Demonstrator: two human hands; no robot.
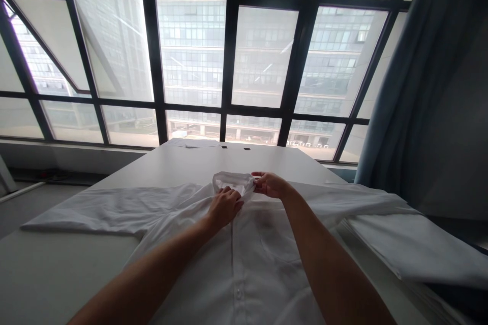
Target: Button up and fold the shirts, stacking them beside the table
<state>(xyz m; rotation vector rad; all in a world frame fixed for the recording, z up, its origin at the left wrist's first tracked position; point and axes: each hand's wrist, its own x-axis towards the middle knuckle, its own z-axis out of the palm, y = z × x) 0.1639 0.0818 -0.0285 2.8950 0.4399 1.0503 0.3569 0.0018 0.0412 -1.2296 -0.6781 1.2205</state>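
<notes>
A white button-front shirt [244, 259] lies spread face up on the white table [183, 167], its sleeves stretched out to both sides. Its collar [232, 182] is lifted into a soft fold at the far end. My right hand [270, 185] pinches the collar's right end between fingers and thumb. My left hand [224, 208] sits just below the collar on the shirt front, its fingers curled at the collar's lower edge. A chest pocket [276, 244] shows faintly below my right forearm.
A stack of white cloth [412, 246] hangs over the table's right side. Two dark round holes [235, 148] and a flat white sheet [194, 143] are at the far end. Behind stand a dark-framed window [229, 61] and a blue curtain [404, 86].
</notes>
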